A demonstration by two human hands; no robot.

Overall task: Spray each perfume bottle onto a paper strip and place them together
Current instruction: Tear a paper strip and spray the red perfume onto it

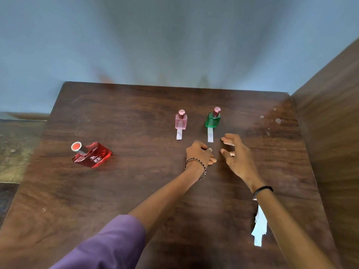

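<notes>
A pink perfume bottle [181, 120] stands on the wooden table [136, 113] with a white paper strip [179, 134] tucked under it. To its right a green perfume bottle [213, 118] stands on its own paper strip [210, 135]. A larger red perfume bottle [92, 155] sits apart at the left, no strip by it. My left hand [200, 153] is curled just below the green bottle's strip, holding nothing that I can see. My right hand [236, 152] hovers beside it with fingers spread and empty.
A pile of spare white paper strips [259, 228] lies at the near right, partly hidden by my right forearm. A wooden panel [330, 113] rises along the table's right side. A blue-grey wall stands behind the far edge.
</notes>
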